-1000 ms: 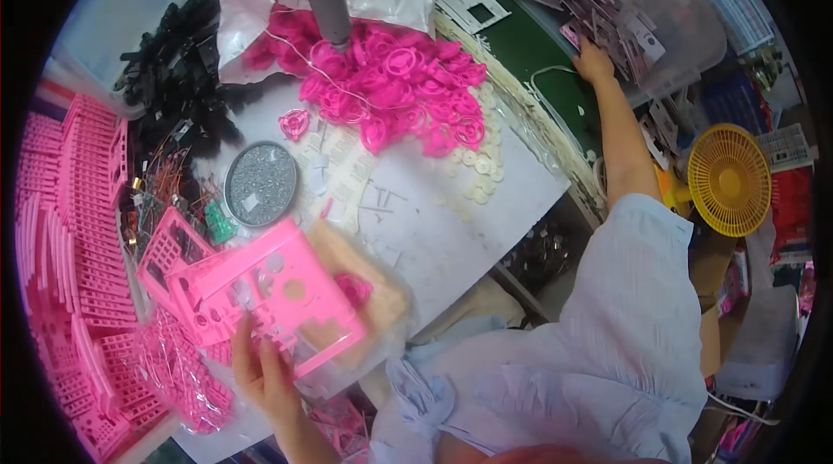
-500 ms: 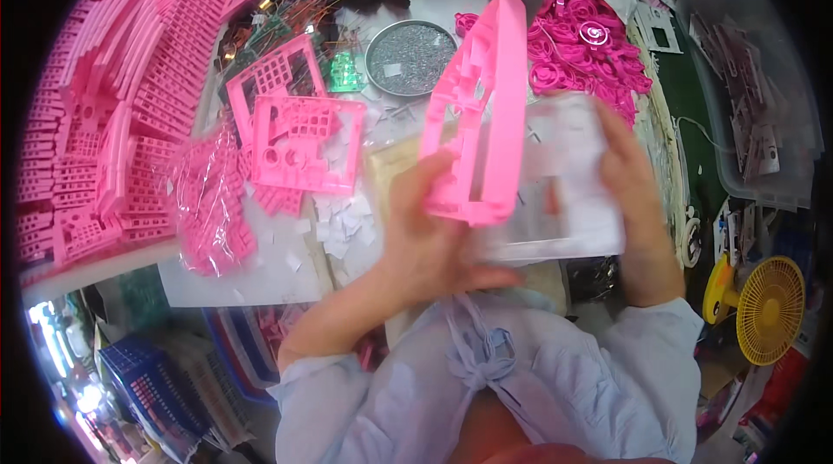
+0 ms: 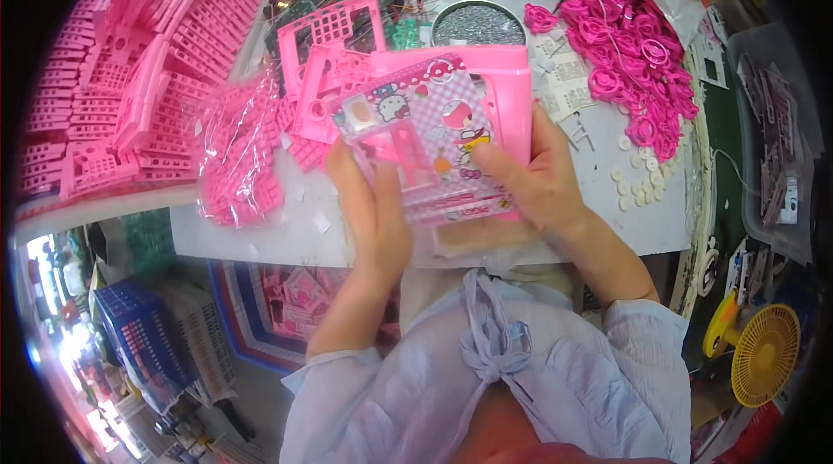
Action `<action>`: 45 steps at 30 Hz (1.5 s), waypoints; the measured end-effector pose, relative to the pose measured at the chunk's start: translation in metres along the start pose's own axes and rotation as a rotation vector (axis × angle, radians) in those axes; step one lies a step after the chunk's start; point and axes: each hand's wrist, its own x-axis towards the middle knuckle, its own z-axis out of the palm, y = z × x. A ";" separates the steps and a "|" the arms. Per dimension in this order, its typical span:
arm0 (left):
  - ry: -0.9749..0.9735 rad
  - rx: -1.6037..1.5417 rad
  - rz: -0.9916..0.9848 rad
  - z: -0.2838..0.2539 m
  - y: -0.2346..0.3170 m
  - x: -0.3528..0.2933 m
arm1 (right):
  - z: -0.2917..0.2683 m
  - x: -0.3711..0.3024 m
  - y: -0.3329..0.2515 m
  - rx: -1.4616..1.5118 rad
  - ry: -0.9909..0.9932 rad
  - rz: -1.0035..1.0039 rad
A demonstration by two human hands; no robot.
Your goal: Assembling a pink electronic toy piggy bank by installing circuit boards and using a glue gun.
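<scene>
Between both hands is a printed panel (image 3: 431,98) with cartoon figures, a checked pattern and cut-out windows. It lies slightly askew over a pink plastic housing (image 3: 514,74), whose top and right edge show behind it. I cannot tell whether the two are joined. My left hand (image 3: 375,217) grips the lower left side, thumb on the front. On the right side, my right hand (image 3: 545,178) closes with its thumb on the panel's face and its fingers behind the housing. More pink housings (image 3: 332,30) lie just beyond, to the left.
Stacked pink housings (image 3: 173,22) fill the table's left side, beside a clear bag of pink parts (image 3: 239,152). Farther back stand a round tin of small metal pieces (image 3: 479,26) and magenta parts (image 3: 646,74). White discs (image 3: 638,182) lie right; a yellow fan (image 3: 765,356) stands below.
The panel has turned from its white back to its printed face and come over the pink housing, which has swung from upright to flatter. Both hands now hold them together; the view has shifted.
</scene>
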 end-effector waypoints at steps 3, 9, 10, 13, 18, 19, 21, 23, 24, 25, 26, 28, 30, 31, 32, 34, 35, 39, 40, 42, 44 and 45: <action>0.124 -0.281 -0.103 0.009 0.033 0.010 | 0.008 0.000 0.004 -0.054 0.013 -0.088; 0.115 -0.416 -0.157 -0.004 0.046 0.023 | -0.011 0.005 0.006 0.068 0.063 0.068; 0.042 -0.325 -0.140 -0.005 0.045 0.020 | -0.004 0.005 0.004 0.078 0.063 0.022; -0.094 -0.229 -0.113 0.003 0.030 0.011 | -0.001 0.006 -0.002 0.011 -0.017 -0.107; -0.132 -0.264 -0.124 0.009 0.022 0.003 | -0.003 0.002 0.005 -0.121 -0.056 -0.089; -0.113 -0.281 -0.128 0.009 0.023 0.003 | -0.006 0.002 0.006 -0.221 -0.067 -0.112; -0.076 -0.312 -0.135 0.012 0.027 0.004 | -0.006 0.002 0.007 -0.315 -0.084 -0.161; -0.091 -0.316 -0.188 0.015 0.021 0.001 | -0.005 0.003 0.008 -0.303 -0.093 -0.216; -0.094 -0.324 -0.199 0.015 0.021 0.000 | -0.005 0.003 0.008 -0.322 -0.101 -0.209; -0.099 -0.330 -0.210 0.015 0.021 0.000 | -0.007 0.002 0.008 -0.341 -0.108 -0.203; -0.102 -0.340 -0.204 0.013 0.026 0.001 | -0.009 0.002 0.006 -0.360 -0.114 -0.196; -0.103 -0.280 -0.194 0.010 0.028 -0.001 | -0.009 -0.001 -0.002 -0.427 -0.146 -0.124; -0.105 -0.148 -0.184 0.007 0.026 -0.005 | -0.008 0.000 -0.015 -0.542 -0.181 -0.055; -0.088 -0.161 -0.198 0.007 0.029 -0.006 | -0.008 0.002 -0.023 -0.623 -0.201 -0.021; -0.072 -0.173 -0.212 0.008 0.036 -0.006 | -0.007 0.003 -0.026 -0.704 -0.222 0.012; -0.086 -0.233 -0.235 0.012 0.044 -0.006 | -0.013 0.005 -0.014 -0.258 -0.300 0.012; -0.114 -0.279 -0.247 0.014 0.046 -0.005 | -0.016 0.005 -0.011 -0.035 -0.335 0.012; -0.142 -0.259 -0.188 0.015 0.038 0.005 | -0.024 0.007 -0.009 0.028 -0.312 0.138; -0.153 -0.187 -0.163 0.012 0.032 0.008 | -0.029 0.008 -0.006 0.044 -0.300 0.187; -0.020 -0.292 -0.143 0.013 0.020 0.025 | -0.034 0.011 -0.004 0.106 -0.302 0.247; -0.044 -0.931 -0.572 0.003 0.021 0.034 | -0.031 0.014 -0.006 0.214 -0.336 0.267; 0.016 -0.795 -0.591 0.004 0.031 0.037 | -0.031 0.014 -0.007 0.117 -0.344 0.224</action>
